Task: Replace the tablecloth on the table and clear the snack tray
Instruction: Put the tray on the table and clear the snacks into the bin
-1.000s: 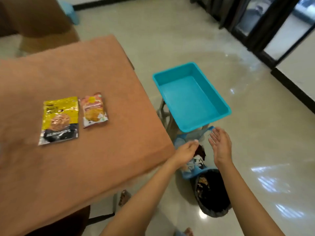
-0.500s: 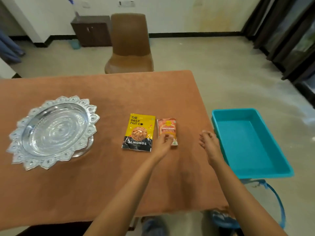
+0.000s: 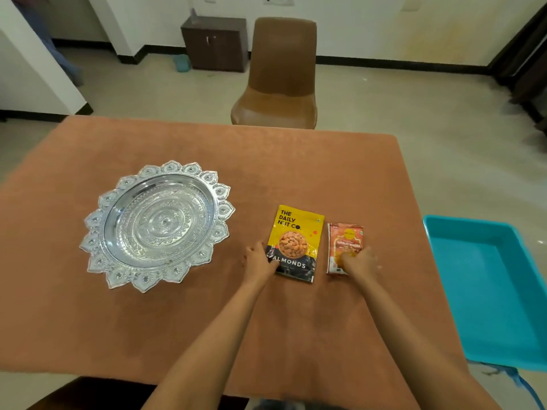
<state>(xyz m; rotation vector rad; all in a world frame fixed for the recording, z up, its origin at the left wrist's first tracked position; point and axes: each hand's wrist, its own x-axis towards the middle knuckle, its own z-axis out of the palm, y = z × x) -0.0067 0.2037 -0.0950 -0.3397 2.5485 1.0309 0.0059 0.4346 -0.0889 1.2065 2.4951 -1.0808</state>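
Note:
An orange-brown tablecloth (image 3: 177, 321) covers the table. On its left stands an ornate silver snack tray (image 3: 118, 184) with nothing in it. To the right of the tray lie two packets side by side. My left hand (image 3: 259, 263) grips the lower left corner of the yellow almond packet (image 3: 296, 232), thumb on top. My right hand (image 3: 359, 261) has its fingers curled over the lower end of the small orange snack packet (image 3: 346, 238). Both packets lie flat on the cloth.
A teal plastic bin (image 3: 488, 291) stands off the table's right edge, with nothing inside. A brown chair (image 3: 281, 84) faces the far side of the table. A dark cabinet (image 3: 216, 42) stands against the back wall. Open tiled floor surrounds the table.
My view swung from the floor bin back to the table. My left hand shifted from the orange packet to the almond packet, and my right hand came down on the orange packet.

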